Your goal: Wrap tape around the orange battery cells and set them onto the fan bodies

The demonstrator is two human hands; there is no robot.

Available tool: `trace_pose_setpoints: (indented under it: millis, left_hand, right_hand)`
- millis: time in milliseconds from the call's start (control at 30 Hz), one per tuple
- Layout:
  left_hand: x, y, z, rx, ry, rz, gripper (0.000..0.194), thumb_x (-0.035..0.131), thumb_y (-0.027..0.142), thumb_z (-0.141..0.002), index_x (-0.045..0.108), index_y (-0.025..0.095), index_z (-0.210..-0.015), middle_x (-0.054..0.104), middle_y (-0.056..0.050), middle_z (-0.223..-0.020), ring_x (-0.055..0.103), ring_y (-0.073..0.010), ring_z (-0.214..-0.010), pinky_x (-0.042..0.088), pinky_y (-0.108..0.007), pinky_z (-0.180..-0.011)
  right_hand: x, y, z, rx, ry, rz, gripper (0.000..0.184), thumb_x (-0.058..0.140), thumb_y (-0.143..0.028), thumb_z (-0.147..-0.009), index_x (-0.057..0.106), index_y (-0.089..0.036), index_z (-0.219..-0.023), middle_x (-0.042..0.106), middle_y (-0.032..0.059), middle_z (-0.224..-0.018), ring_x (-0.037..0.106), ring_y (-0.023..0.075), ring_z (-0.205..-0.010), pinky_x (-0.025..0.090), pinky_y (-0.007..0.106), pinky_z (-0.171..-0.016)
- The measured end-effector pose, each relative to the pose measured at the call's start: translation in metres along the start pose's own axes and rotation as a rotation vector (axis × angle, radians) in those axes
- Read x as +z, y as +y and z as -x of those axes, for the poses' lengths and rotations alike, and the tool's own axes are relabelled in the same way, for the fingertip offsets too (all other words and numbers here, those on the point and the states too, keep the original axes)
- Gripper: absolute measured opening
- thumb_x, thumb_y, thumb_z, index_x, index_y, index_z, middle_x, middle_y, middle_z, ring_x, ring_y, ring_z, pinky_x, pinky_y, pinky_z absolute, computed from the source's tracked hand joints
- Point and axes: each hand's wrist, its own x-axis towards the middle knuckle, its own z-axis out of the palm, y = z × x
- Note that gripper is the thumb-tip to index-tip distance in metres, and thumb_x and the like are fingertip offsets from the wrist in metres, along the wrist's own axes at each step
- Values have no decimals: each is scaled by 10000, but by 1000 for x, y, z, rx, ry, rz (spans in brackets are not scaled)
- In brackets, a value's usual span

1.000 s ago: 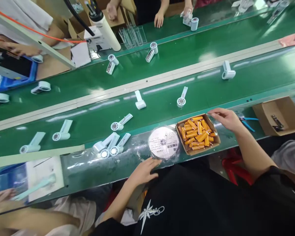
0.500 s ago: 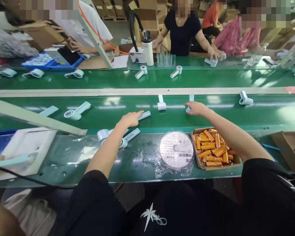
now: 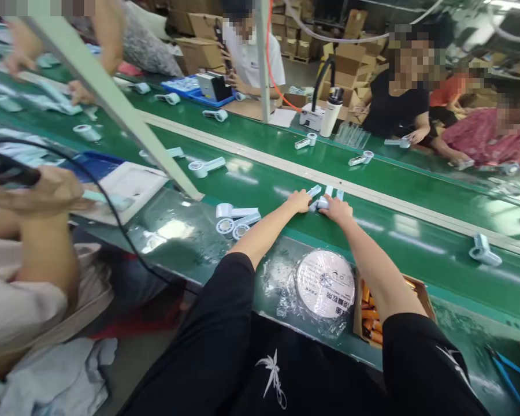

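Both arms reach out over the near green belt. My left hand [image 3: 300, 201] is closed around the head end of a light-blue handheld fan [image 3: 315, 190], whose handle sticks out beyond the fingers. Just right of it, my right hand [image 3: 338, 210] is closed over another handheld fan [image 3: 340, 195], mostly hidden by the fingers. A third fan [image 3: 323, 203] stands between the two hands, against the right fingers. On the near ledge, left of my left forearm, several more fans [image 3: 226, 226] lie in a cluster.
A plastic-wrapped white disc [image 3: 325, 283] lies on the ledge before me. Beside it, a cardboard box [image 3: 425, 300] of orange cylinders sits partly under my right forearm. Blue-handled pliers [image 3: 509, 375] lie at right. A slanted post [image 3: 112, 98] rises at left. Co-workers sit around the belts.
From the disc and the box, my hands have moved forward onto the belt, closed on separate fans and come together beside the middle fan. The view has swung left.
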Motion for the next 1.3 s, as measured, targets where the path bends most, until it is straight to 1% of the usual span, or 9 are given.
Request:
trace_pose_setpoints:
  millis: [167, 267, 367, 467, 567, 767, 900, 1033, 1300]
  left_hand:
    - [0, -36, 127, 149, 70, 1, 603, 680, 210, -1015, 607, 328, -1603, 663, -104, -1483, 679, -310, -1292, 534, -412, -1112]
    - [38, -65, 212, 206, 28, -1, 600, 843, 193, -874, 726, 348, -1442, 749, -98, -1308, 751, -328, -1133, 596, -416, -1026]
    - [83, -94, 256, 180, 73, 78, 484, 870, 242, -867, 760, 329, -1330, 740, -133, -1403, 742, -377, -1239, 587, -508, -1123]
    - [111, -94, 265, 156, 269, 401, 714, 902, 564, -873, 665, 289, -1487, 587, -176, -1653, 531, -465, -1543, 440, -652, -1300]
    - [117, -66, 264, 192, 419, 965, 1151, 792, 900, -811, 439, 232, -1679, 537, -221, -1683, 544, -444, -1541, 517, -579, -1249]
    - [108, -33, 282, 223, 529, 1492, 943, 826, 782, -866, 525, 217, -1559, 798, -152, -1270, 773, -270, -1015, 612, -357, -835]
    - [99, -39, 301, 272, 592, 1306, 782, 820, 718, -886, 620, 221, -1457, 786, -128, -1271, 747, -262, -1009, 606, -369, -850]
    - [102, -38, 300, 169, 439, 672, 526, 756, 519, -938, 736, 226, -1374, 749, -101, -1206, 712, -272, -1018, 595, -389, -913]
    - [114, -45, 283, -39, 168, -25, 418, 714, 337, -927, 804, 213, -1316, 762, -203, -1238, 634, -457, -1265, 514, -591, -1073]
  right_hand:
    - [-1, 22, 19, -94, 89, -97, 756, 602, -580, -1075, 434, -237, -1727, 565, 235, -1663, 629, 458, -1462, 546, 623, -1181]
    - [2, 26, 58, -335, 204, -267, 754, 727, -569, -1002, 531, -259, -1661, 578, 170, -1674, 614, 418, -1487, 522, 603, -1244]
    - [1, 6, 110, -580, 270, -342, 764, 802, -625, -954, 599, -293, -1611, 602, 119, -1660, 596, 383, -1509, 518, 565, -1274]
    - [-5, -29, 162, -671, 223, -247, 652, 764, -670, -983, 678, -359, -1550, 626, 79, -1649, 607, 395, -1470, 615, 554, -1150]
    - [-12, -61, 202, -754, 121, -155, 474, 641, -649, -1074, 713, -458, -1501, 630, 9, -1661, 606, 396, -1451, 681, 495, -987]
    - [-14, -68, 210, -720, 141, -337, 984, 798, -879, -821, 591, -337, -1616, 628, 107, -1643, 575, 448, -1515, 632, 564, -1150]
    - [3, -52, 176, -641, 150, -414, 779, 751, -754, -942, 615, -280, -1545, 641, 127, -1596, 611, 407, -1491, 517, 618, -1272]
    - [27, -53, 142, -578, 51, -325, 454, 657, -462, -1031, 692, -204, -1403, 597, 150, -1630, 639, 366, -1447, 533, 560, -1245]
    - [28, -124, 112, -499, -136, -215, 455, 599, -574, -1095, 726, -197, -1316, 767, 142, -1387, 752, 306, -1205, 609, 393, -1027]
